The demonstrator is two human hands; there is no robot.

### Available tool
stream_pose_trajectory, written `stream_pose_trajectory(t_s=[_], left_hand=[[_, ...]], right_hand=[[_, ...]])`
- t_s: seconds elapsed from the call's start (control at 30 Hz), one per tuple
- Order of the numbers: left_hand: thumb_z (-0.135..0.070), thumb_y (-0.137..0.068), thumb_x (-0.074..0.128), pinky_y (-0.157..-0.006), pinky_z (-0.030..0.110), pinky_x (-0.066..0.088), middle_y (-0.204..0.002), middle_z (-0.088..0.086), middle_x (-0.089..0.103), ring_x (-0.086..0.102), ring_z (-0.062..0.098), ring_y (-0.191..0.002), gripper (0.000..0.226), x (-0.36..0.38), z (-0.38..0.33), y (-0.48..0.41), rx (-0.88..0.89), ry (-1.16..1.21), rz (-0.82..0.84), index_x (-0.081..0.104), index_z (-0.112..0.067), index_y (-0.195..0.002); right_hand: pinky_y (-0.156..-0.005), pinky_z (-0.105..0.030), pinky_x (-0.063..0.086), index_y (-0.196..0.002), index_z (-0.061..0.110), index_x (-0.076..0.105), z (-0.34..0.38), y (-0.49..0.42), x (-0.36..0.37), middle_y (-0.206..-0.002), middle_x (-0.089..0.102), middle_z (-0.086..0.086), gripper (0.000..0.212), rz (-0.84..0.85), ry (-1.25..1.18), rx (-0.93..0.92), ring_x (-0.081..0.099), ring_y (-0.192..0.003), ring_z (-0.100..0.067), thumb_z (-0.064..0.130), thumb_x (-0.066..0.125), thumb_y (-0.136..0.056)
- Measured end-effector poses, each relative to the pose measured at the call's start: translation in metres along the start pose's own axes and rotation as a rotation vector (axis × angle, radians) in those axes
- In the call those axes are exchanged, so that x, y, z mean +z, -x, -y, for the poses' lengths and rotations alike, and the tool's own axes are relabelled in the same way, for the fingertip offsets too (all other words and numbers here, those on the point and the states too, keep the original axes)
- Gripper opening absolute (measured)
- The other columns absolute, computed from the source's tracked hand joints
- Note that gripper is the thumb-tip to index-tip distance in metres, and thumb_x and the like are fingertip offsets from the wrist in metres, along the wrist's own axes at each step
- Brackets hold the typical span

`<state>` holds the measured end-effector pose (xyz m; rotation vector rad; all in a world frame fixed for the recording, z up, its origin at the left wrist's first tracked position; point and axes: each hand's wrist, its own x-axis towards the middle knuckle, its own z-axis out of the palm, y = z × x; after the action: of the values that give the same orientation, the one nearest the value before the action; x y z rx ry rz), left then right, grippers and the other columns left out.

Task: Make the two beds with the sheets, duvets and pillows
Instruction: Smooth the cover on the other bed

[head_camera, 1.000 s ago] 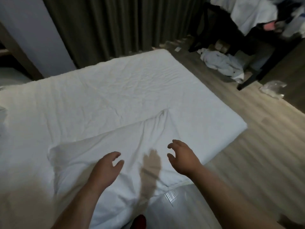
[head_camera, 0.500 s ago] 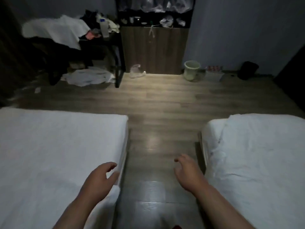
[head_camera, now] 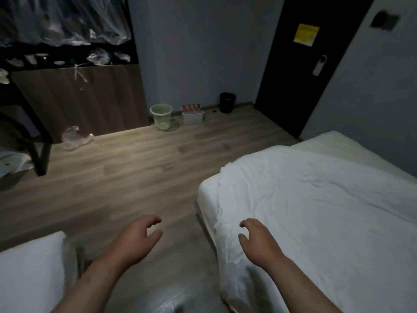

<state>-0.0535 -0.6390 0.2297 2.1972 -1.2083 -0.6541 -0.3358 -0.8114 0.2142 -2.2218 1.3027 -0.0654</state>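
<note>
Floor (head_camera: 135, 172): wood-grain planks, matte, with one bright patch of light near the far wall.

Bed on the right (head_camera: 207, 199): a thick rectangular mattress with a rounded white corner. A white duvet (head_camera: 316, 211) lies over it, soft and finely creased, and its near edge hangs in folds down the side facing the aisle.

Door (head_camera: 300, 75): a dark, flat slab with a yellow notice (head_camera: 306, 34) stuck high on it.

Panel (head_camera: 79, 98): vertical wood-grain boards against the far wall.

Bed on the left (head_camera: 29, 274): we see only one corner, covered in smooth white cloth.

Bin (head_camera: 161, 116): pale green plastic, tapered and round, standing on the floor beside the panel.

Left hand (head_camera: 137, 238): it hangs over the floor in the aisle between the beds, with fingers loosely curled and thumb apart. It holds nothing.

Right hand (head_camera: 259, 240): it is over the duvet's near edge, with fingers loosely curled and nothing in its grasp. We cannot tell whether the fingertips touch the cloth.
</note>
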Motion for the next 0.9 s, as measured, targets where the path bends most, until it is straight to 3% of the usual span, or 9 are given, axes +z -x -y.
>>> stream_pose_trajectory(t_s=[0.37, 0.63, 0.9], left_hand=[[-0.027, -0.09, 0.067, -0.09, 0.028, 0.047, -0.118, -0.005, 0.065, 0.06, 0.01, -0.105, 0.03, -0.062, 0.016, -0.205, 0.256, -0.035, 0.159, 0.066, -0.022, -0.119], [-0.029, -0.091, 0.065, -0.094, 0.028, 0.044, -0.124, -0.002, 0.064, 0.059, 0.014, -0.115, 0.035, -0.089, 0.01, -0.324, 0.393, -0.158, 0.287, 0.064, -0.019, -0.124], [-0.027, -0.091, 0.065, -0.089, 0.025, 0.044, -0.119, -0.005, 0.064, 0.061, 0.014, -0.103, 0.034, -0.09, -0.022, -0.437, 0.48, -0.239, 0.371, 0.064, -0.019, -0.124]], right_hand=[[-0.11, -0.027, 0.034, -0.138, 0.02, 0.05, 0.048, -0.108, -0.002, -0.145, 0.046, 0.005, 0.04, -0.164, -0.038, 0.277, 0.043, -0.134, -0.014, 0.029, 0.05, -0.098], [-0.11, -0.029, 0.035, -0.139, 0.02, 0.049, 0.089, -0.179, -0.006, -0.146, 0.046, 0.005, 0.041, -0.217, -0.023, 0.379, 0.044, -0.134, -0.015, 0.029, 0.051, -0.098], [-0.109, -0.028, 0.035, -0.139, 0.019, 0.048, 0.068, -0.286, -0.023, -0.147, 0.046, 0.003, 0.042, -0.223, -0.052, 0.445, 0.043, -0.134, -0.016, 0.03, 0.051, -0.099]])
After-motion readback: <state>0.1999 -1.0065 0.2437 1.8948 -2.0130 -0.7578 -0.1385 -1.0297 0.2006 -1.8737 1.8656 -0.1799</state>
